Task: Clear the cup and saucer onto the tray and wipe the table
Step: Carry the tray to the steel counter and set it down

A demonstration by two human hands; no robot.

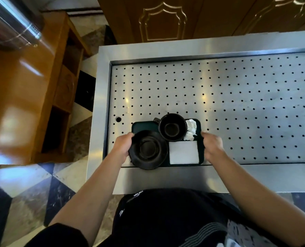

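Both hands curl round the dark tray's (141,126) ends on the metal table (237,107), left hand (121,146) beside the saucer (149,150), right hand (212,145) beyond the cup (172,127).

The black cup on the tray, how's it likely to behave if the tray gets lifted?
The cup looks glazed and rigid, so probably breakable. It stands upright off the saucer, on the smooth tray, so it may slide or tip if that tilts. It seems empty, likely light.
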